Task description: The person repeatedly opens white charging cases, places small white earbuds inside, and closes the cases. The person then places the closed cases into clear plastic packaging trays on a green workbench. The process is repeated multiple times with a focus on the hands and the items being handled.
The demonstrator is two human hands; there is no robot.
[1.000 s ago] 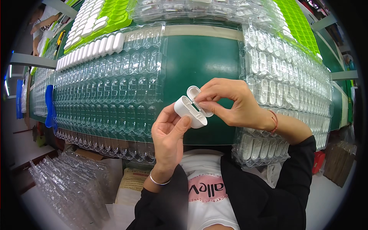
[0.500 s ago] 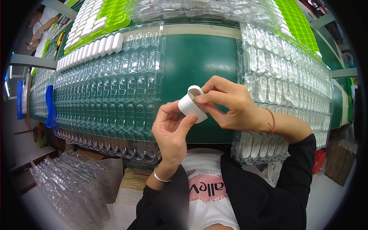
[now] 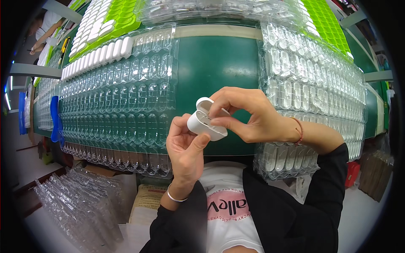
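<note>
You held a small white case above the green table, your left hand clamped around its body, lid flipped open. Your right hand pinched at the opening, fingertips together. Clear trays lay alongside. Steady support below probably served best.

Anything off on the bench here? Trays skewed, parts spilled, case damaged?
Nothing stands out. The white case is open, held between left hand and right hand, with no visible damage. Clear blister trays lie flat on the green table; white cases sit in rows.
</note>
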